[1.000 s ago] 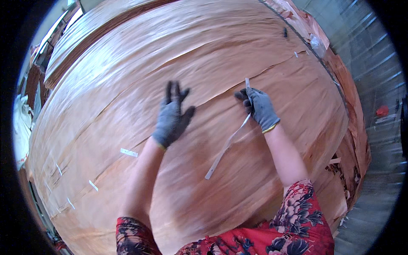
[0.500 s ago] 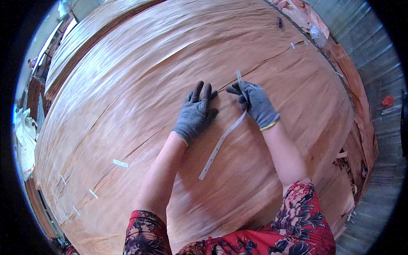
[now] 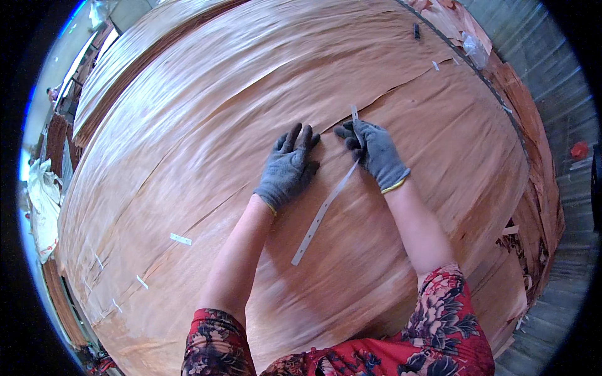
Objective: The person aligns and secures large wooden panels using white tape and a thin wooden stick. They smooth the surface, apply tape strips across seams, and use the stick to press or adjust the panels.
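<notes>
Few such things show. A clear, crumpled plastic package lies at the upper right of the frame, on the far edge of the wood veneer sheet, and a pale, slumped sack sits at the left edge of the frame beside the stack. Small white rectangular tape labels are stuck flat on the veneer: one at lower left, another at upper right; no signs or screens are visible.

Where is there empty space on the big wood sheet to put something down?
The wood sheet is bare above and left of the left hand, and below the tape strip. It is crowded between the left hand and the right hand, which grips the tape.
</notes>
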### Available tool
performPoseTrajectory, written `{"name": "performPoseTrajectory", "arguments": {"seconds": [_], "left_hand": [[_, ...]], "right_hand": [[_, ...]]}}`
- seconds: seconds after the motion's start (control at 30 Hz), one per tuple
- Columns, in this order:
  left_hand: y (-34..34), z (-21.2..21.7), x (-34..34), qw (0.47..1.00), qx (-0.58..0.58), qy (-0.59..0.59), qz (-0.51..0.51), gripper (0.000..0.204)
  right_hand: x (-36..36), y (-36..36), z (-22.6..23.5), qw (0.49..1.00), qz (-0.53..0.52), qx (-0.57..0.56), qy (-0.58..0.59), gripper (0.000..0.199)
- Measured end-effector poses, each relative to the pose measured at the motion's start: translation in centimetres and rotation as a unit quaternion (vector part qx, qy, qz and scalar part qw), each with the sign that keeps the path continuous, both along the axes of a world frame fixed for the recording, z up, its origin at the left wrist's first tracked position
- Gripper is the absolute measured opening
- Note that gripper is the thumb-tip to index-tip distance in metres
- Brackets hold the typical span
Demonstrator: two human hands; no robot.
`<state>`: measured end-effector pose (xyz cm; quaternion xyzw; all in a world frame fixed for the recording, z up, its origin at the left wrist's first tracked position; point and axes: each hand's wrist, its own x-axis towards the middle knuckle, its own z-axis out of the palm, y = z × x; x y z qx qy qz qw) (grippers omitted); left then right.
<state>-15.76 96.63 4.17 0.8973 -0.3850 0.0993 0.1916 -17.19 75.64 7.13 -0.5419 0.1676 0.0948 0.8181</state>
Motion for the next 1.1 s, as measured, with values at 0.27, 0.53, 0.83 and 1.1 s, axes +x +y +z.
{"name": "performPoseTrajectory", "arguments": {"seconds": [0.27,0.53,0.83,1.1], "left_hand": [[0.0,-0.1,0.4,1.0,0.005,-0.004,-0.009,0.052],[-0.2,0.1,0.5,0.996,-0.073,0.054,0.021,0.062],[-3.1,-0.6,0.9,0.996,-0.02,-0.006,0.088,0.066],[-4.6,-0.2,2.2,0.994,-0.048,-0.074,0.071,0.058]], "right_hand": [[2.6,0.8,0.9,0.936,0.18,-0.299,0.031,0.027],[6.0,1.4,0.3,0.878,0.238,-0.409,0.065,0.033],[6.5,0.5,1.5,0.686,0.319,-0.651,0.067,0.045],[4.8,-2.1,2.0,0.743,0.376,-0.553,-0.02,0.041]]}}
